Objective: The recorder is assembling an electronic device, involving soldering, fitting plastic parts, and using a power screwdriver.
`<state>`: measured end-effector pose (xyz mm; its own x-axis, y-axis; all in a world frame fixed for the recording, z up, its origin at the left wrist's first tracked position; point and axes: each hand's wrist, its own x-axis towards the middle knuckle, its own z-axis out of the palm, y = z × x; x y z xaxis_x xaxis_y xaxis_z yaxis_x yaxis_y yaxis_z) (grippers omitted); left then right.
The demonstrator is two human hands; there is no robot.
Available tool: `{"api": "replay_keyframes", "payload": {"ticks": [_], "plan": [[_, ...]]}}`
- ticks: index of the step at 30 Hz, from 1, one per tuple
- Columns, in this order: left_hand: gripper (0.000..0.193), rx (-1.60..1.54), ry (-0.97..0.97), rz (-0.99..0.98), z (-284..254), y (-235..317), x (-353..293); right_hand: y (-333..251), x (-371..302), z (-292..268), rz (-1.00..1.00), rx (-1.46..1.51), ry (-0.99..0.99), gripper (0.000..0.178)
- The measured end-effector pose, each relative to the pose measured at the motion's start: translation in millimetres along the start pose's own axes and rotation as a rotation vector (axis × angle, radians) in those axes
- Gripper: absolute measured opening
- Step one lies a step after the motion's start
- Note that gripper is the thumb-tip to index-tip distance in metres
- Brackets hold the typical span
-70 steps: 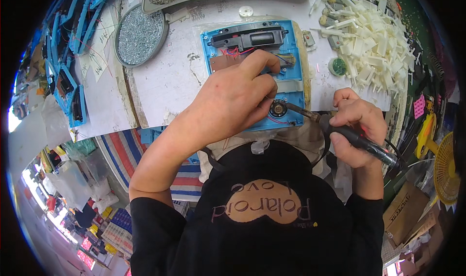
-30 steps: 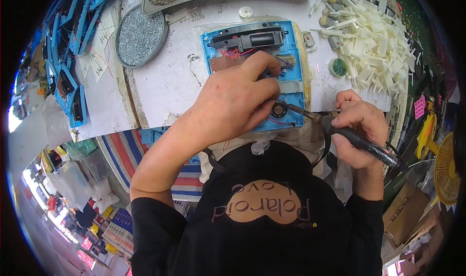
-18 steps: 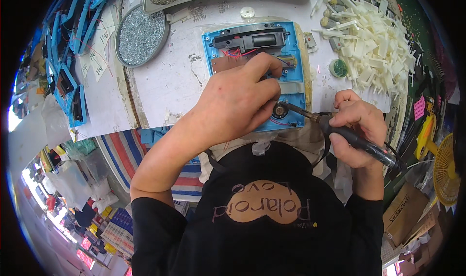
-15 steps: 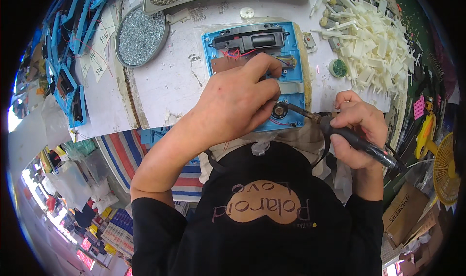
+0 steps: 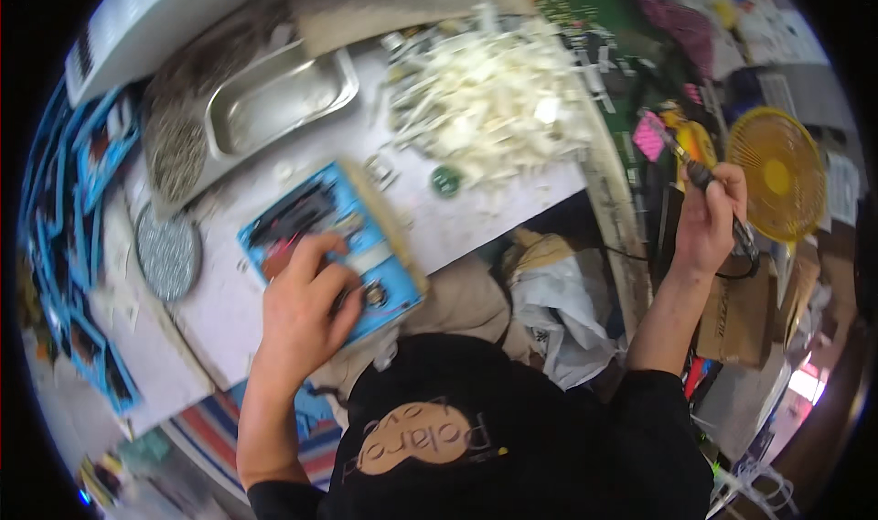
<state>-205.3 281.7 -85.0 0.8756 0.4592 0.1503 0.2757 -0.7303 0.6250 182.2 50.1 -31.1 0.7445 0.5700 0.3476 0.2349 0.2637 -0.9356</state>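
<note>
Blue plastic housing [image 5: 395, 278], shallow and rigid-looking, lies on the desk [image 5: 512, 211] under the left grip [image 5: 311, 305], half-curled, seemingly to steady it (whether it pinches anything, I cannot tell); the right grip [image 5: 709, 218], well apart, wraps a slim dark soldering iron [image 5: 701, 176]; beyond the left grip, pale plastic pieces [image 5: 494, 90] heap loosely.

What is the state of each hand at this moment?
Left hand: curled over the blue casing; whether it holds something cannot be told.
Right hand: closed, holding the soldering iron.
</note>
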Motion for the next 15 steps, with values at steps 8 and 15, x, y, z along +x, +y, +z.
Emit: {"api": "replay_keyframes", "payload": {"ticks": [8, 15], "plan": [[0.016, -0.036, -0.006, -0.039, -2, 4, -1, 38, 89, -41, -0.028, -0.295, 0.361, 0.010], [0.032, -0.132, 0.063, -0.006, -10, -12, -25, 89, 122, -52, 0.533, 0.243, 0.099, 0.035]]}}
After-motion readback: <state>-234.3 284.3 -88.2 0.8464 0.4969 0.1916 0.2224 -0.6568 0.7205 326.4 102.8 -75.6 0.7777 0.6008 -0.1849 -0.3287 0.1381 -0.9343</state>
